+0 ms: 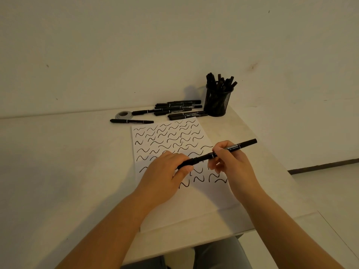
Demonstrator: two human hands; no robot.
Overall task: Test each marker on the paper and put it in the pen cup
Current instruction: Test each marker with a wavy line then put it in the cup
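A black marker (206, 156) is held level above the white paper (174, 144), which is covered with several black squiggles. My left hand (165, 171) grips the marker's capped left end. My right hand (231, 162) pinches the barrel near its middle, and the right end sticks out past my fingers. The black mesh pen cup (217, 102) stands at the back right of the table, holding several markers. A pile of loose black markers (178, 108) lies just left of the cup, beyond the paper.
One marker (132, 121) lies apart at the paper's top left, beside a grey tape roll (123, 114). The table's right edge (272, 152) runs diagonally close to my right hand. A wall stands behind the table.
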